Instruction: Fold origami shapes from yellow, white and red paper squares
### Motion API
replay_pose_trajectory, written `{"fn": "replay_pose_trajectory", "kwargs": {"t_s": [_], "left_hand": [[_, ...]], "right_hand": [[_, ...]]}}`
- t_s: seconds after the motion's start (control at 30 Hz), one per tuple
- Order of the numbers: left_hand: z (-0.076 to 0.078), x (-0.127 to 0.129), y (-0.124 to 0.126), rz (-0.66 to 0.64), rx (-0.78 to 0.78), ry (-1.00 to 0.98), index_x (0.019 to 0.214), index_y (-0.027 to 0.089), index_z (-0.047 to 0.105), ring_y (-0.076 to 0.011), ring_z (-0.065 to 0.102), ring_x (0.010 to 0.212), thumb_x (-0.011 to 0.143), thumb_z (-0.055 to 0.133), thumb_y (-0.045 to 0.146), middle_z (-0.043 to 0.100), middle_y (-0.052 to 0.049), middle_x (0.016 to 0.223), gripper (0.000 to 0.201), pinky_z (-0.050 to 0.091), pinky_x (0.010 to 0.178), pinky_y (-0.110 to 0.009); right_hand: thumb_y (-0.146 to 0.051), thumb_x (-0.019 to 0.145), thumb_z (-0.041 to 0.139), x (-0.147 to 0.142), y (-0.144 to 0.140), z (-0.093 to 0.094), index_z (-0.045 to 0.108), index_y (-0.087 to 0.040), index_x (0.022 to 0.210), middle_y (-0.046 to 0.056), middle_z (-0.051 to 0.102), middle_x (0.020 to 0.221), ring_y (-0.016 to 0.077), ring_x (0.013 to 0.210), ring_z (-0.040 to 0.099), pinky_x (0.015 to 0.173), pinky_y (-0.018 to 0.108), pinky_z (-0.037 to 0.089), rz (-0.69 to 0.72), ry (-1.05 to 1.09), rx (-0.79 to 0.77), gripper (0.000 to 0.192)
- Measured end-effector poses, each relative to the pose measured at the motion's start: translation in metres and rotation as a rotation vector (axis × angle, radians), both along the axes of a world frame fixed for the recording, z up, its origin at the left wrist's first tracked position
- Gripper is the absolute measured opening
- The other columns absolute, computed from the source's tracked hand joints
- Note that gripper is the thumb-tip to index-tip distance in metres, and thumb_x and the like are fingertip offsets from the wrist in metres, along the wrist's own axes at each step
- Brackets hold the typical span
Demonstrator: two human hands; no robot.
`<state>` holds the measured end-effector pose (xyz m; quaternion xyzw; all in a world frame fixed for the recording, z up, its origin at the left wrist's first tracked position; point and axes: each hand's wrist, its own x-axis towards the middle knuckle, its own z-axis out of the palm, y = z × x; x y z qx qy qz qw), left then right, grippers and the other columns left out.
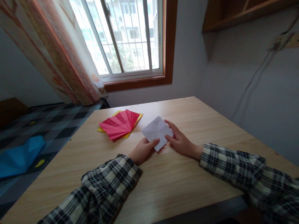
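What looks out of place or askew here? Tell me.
Little stands out. The white paper lies creased on the table, pinched at its near corner by the left hand and right hand. The red paper fan sits askew over a yellow sheet. Nothing looks spilled or torn.

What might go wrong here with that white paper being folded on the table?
The left hand and right hand pinch only the white paper at its near edges, so it may slip and crease crookedly. A sweeping sleeve could also nudge the red folded fan, which lies close by on the wooden table.
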<state>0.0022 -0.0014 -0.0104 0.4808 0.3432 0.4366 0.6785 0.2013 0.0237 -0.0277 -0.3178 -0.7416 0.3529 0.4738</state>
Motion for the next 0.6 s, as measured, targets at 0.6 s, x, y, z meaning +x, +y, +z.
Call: {"fn": "replay_pose_trajectory", "kwargs": {"t_s": [0.6], "left_hand": [[-0.0024,-0.0002,0.0005,-0.01,-0.017,0.021,0.096,0.009,0.068,-0.0194,0.064,0.073,0.077,0.079,0.039,0.07,-0.01,0.082,0.037,0.049,0.067,-0.031]], "right_hand": [[-0.023,0.086,0.063,0.0018,0.0046,0.0011,0.047,-0.03,0.129,0.007,0.05,0.129,0.0151,0.086,0.059,0.065,0.03,0.056,0.003,0.153,-0.164,0.046]]}}
